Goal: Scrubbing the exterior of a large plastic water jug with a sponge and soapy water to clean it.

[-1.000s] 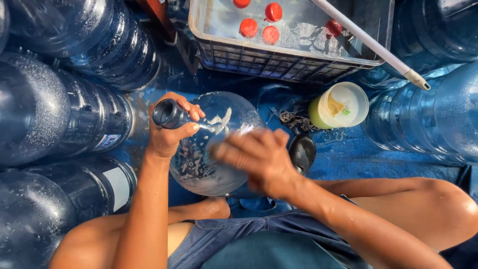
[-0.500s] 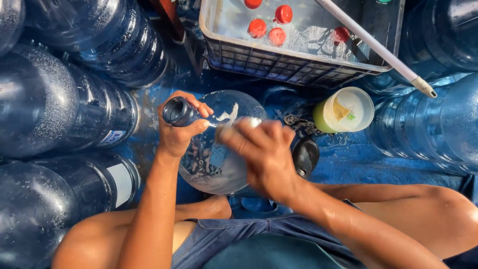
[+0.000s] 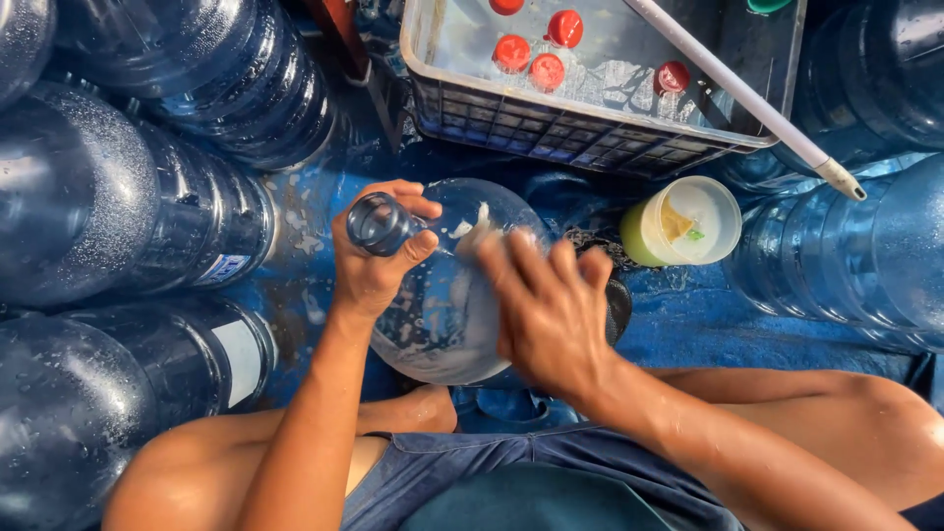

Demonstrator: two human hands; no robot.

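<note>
Along the left edge of the frame lie several large blue water jugs (image 3: 118, 206) on their sides, wet with droplets, stacked close together from the upper left down to the lower left corner; two of them carry pale labels. They crowd right up against the person's bent left knee (image 3: 187, 472) at the bottom.

At the centre, between the knees, a clear round water jug (image 3: 442, 315) rests on the blue wet floor (image 3: 708, 324), tipped so its neck points to the upper left. Its wall is streaked with white soapy foam. The left hand (image 3: 379, 261) is wrapped around the neck, fingers closed on it just below the open mouth. The right hand (image 3: 551, 310) lies over the jug's shoulder with fingers spread and slightly blurred, pressing a pale foamy scrubbing cloth (image 3: 472, 231) against the surface; only a bit of the cloth shows past the fingertips.

Above centre stands a grey plastic crate (image 3: 580, 128) with water in it and several red caps (image 3: 536, 54) floating. A long white pole (image 3: 747, 98) slants across the crate toward the right. Just below it sits a green-yellow tub (image 3: 683, 221) with a white rim holding something yellowish. More blue jugs (image 3: 865, 246) fill the right edge, close beside the tub.
</note>
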